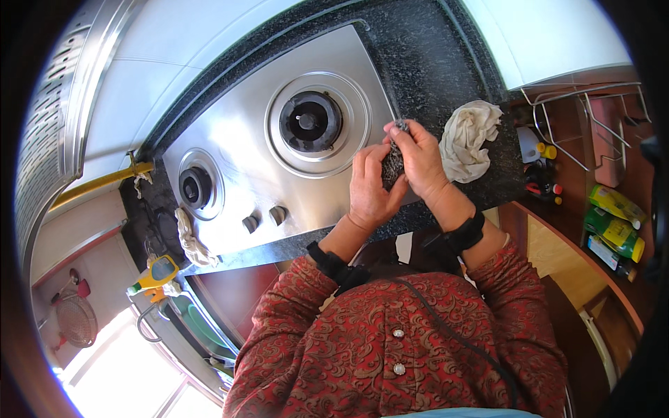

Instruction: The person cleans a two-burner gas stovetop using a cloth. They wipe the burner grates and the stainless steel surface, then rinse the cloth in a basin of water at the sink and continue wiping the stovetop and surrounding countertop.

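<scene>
My left hand (373,188) and my right hand (420,157) meet above the right edge of a stainless steel gas cooktop (245,172). Between them they hold a dark grey steel-wool scourer (393,166), which the fingers partly cover. Left of my hands is the larger burner (310,122), with no pan support around it. The smaller burner (195,188) sits further left, with two control knobs (278,215) near the front. A crumpled whitish cloth (469,141) lies on the black speckled countertop (428,62), just right of my right hand.
Another whitish cloth (191,241) lies by the cooktop's left front corner. Beyond it stand a yellow spray bottle (159,271) and a sink (201,324). A yellow pipe (99,184) runs at the left. At the right are a wire rack (585,125) and several bottles (616,235) on a brown shelf.
</scene>
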{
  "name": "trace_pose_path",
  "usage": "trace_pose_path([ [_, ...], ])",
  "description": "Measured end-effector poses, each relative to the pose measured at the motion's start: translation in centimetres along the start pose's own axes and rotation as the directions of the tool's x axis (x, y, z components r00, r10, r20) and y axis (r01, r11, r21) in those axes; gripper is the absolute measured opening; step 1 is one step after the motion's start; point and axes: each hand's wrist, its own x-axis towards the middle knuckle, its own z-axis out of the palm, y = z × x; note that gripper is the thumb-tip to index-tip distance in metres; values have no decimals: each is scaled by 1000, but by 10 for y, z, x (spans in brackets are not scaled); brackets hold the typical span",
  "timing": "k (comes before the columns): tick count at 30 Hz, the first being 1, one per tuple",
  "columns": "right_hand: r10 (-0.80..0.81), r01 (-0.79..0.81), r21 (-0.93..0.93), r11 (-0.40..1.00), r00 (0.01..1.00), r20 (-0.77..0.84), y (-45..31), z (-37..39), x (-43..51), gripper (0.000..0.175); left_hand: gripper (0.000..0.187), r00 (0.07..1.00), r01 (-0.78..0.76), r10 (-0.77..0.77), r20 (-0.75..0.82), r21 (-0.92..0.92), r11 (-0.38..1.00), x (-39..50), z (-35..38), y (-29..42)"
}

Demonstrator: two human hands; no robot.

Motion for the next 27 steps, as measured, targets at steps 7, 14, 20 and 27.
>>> trace_pose_path([
  [7,-83,93,-277,956,995,47,-10,-1,64,23,44,969,159,-93,-227,292,943,-23,-39,-36],
  [14,-239,347,-601,720,937,255,-24,20,100,16,53,861,431,-259,-438,357,829,-13,-57,-83],
  [20,-381,496,-707,504,862,333,-23,40,120,6,64,872,443,-270,-408,423,791,-5,-50,-93],
  [27,-489,653,-726,218,716,497,-14,66,133,10,67,869,452,-266,-416,450,770,-3,-48,-100],
])
